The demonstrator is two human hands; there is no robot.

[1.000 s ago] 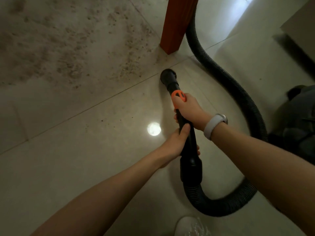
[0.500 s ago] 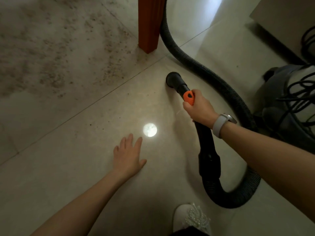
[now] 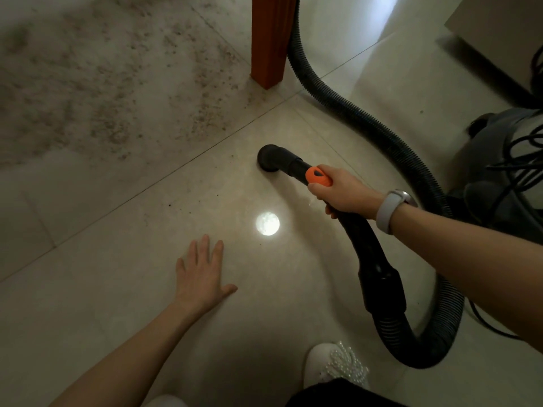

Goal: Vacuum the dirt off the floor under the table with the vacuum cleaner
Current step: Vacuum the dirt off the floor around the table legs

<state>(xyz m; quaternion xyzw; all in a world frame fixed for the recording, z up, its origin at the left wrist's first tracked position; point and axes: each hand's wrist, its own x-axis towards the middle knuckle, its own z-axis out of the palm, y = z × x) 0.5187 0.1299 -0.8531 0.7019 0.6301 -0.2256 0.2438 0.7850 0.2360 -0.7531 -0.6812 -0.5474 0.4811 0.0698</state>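
The right hand (image 3: 342, 193) grips the black wand (image 3: 296, 165) just behind its orange collar (image 3: 318, 177), with the nozzle (image 3: 268, 158) down on a fairly clean tile near the table leg (image 3: 269, 39), while the left hand (image 3: 202, 271) lies flat and open on the floor (image 3: 117, 289), holding nothing. The dirt (image 3: 97, 83) is spread thickly over the tile beyond the grout line, apart from the nozzle, so by my judgement most of the vacuuming is left, with only scattered specks near the nozzle
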